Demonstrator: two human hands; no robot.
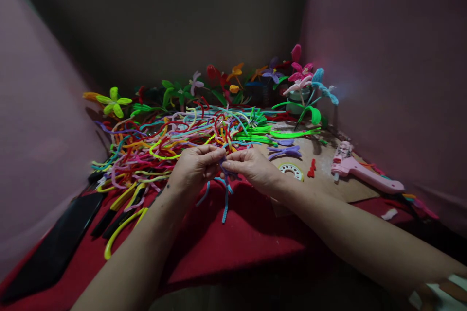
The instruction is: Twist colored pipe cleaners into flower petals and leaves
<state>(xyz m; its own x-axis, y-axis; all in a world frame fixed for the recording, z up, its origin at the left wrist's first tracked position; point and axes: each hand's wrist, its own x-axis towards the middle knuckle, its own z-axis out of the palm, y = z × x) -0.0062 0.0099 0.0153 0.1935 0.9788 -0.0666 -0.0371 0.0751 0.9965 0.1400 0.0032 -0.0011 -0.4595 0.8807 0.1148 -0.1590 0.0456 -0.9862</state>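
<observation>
A purple pipe cleaner is pinched between my two hands, above the front part of the table. My left hand is closed on it, thumb and forefinger together. My right hand grips it too, fingertips close to the left ones. The fingers hide much of its shape. Below them lies a light-blue pipe cleaner on the red cloth. Just right of my right hand are bent purple pipe-cleaner pieces and a whitish-yellow tape roll.
A big heap of colourful pipe cleaners covers the left and middle. Pipe-cleaner flowers stand along the back. A pink glue gun rests on a brown board at right. Yellow-handled pliers and a black flat object lie left.
</observation>
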